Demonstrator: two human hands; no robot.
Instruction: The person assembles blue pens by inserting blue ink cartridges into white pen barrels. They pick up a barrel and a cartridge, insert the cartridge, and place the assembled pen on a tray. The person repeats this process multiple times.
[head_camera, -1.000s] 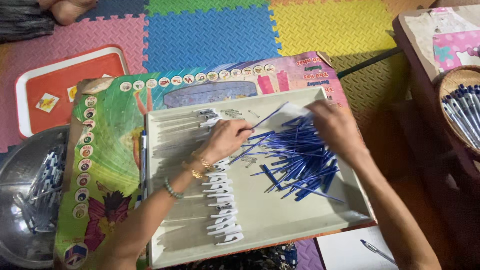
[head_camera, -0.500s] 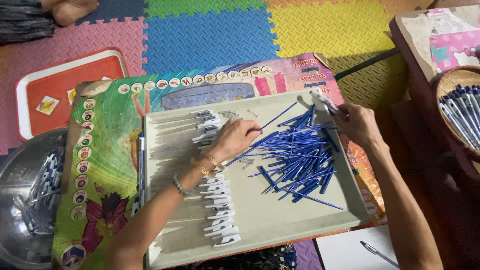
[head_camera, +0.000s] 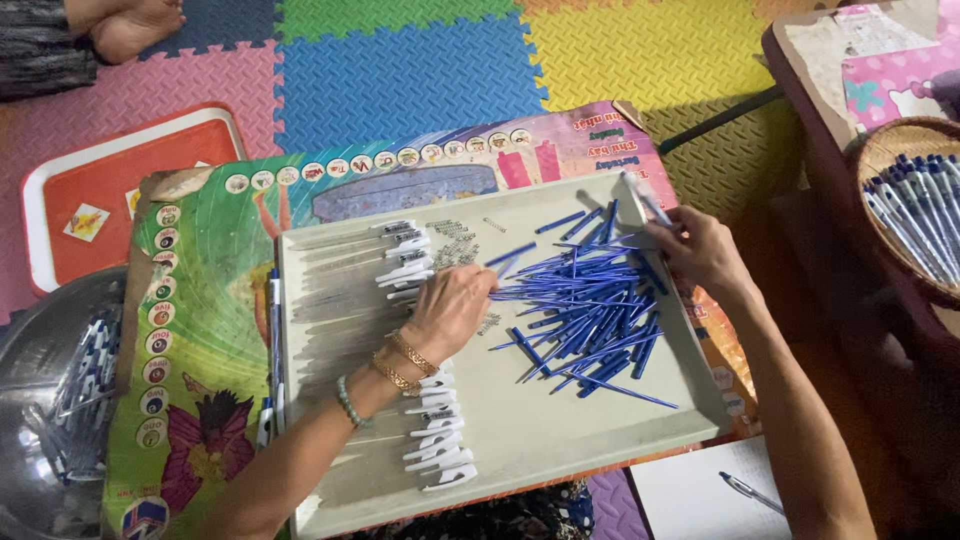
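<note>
A pale shallow tray (head_camera: 520, 440) lies on a colourful board. A heap of thin blue pen refills (head_camera: 585, 310) covers its right half. A row of clear pen barrels with white clips (head_camera: 425, 420) runs down its left half. My left hand (head_camera: 450, 310), wearing bracelets, rests on the tray between the barrels and the heap, fingers pinched on a blue refill. My right hand (head_camera: 695, 250) is at the tray's far right corner, gripping a clear pen part (head_camera: 645, 200) with a blue end.
A metal bowl (head_camera: 45, 400) with pens sits at the left. A red tray (head_camera: 90, 200) lies behind it. A wicker basket (head_camera: 910, 210) of blue pens stands on a low table at the right. A white sheet with a pen (head_camera: 750, 492) lies near the front. Someone's foot (head_camera: 135, 25) shows at top left.
My right hand moved from the heap's top to the tray's far right corner, lifting a pen part. My left hand slid slightly down and right along the barrels, taking a refill.
</note>
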